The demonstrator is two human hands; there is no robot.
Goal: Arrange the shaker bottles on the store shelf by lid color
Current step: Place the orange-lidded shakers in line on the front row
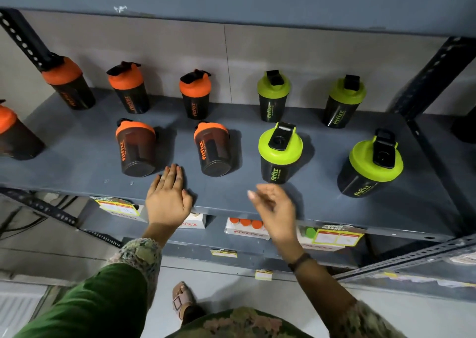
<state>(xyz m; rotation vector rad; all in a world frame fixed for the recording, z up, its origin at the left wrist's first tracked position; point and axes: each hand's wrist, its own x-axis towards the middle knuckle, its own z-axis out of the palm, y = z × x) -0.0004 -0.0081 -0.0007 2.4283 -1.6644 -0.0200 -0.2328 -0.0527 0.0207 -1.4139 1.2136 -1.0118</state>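
Partly cut off at the left edge of the frame, one orange-lidded shaker bottle shows only its right side, and another at upper left stands half behind a perforated black shelf post. The grey store shelf carries two rows: orange-lidded shaker bottles across the left and centre, green-lidded shaker bottles on the right, every dark body printed "fitfizz" in the lid's colour. Below, the boxes on the lower shelf read "fitfizz" too; the yellow price tags are too blurred to read beyond "SUPER MARKET". The left hand lies flat, palm down, on the shelf's front edge between the two front orange-lidded bottles, fingers together, its grip holding nothing. The right hand, motion-blurred, hovers before the front green-lidded bottle, fingers loosely curled and empty.
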